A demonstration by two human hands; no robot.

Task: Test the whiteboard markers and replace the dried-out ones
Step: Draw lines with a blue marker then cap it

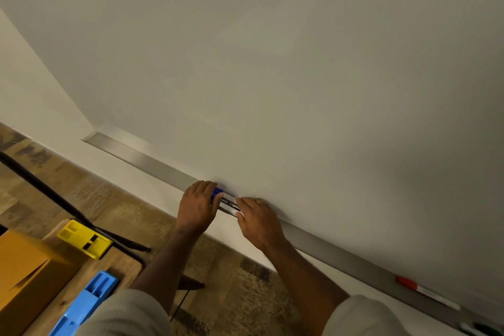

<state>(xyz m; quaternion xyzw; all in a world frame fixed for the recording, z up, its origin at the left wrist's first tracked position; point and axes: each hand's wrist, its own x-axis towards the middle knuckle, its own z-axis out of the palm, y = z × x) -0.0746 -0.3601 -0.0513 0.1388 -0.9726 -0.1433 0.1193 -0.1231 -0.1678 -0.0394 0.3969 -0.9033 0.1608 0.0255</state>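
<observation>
Both hands (pixel 198 206) on blue marker (pixel 227 201)

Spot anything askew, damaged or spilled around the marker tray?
Nothing stands out. Both hands hold the blue marker at the tray; a red marker lies flat further along it. The whiteboard shows no marks.

You have one view only, from the camera on your head, so nothing is shared with a second one. It looks forward and down at a tilt, close up to the whiteboard (pixel 300 76), which fills most of the frame. The tray (pixel 152 159) runs slantwise from far left to near right, with floor (pixel 90 194) and a table (pixel 120 259) at near left.
</observation>
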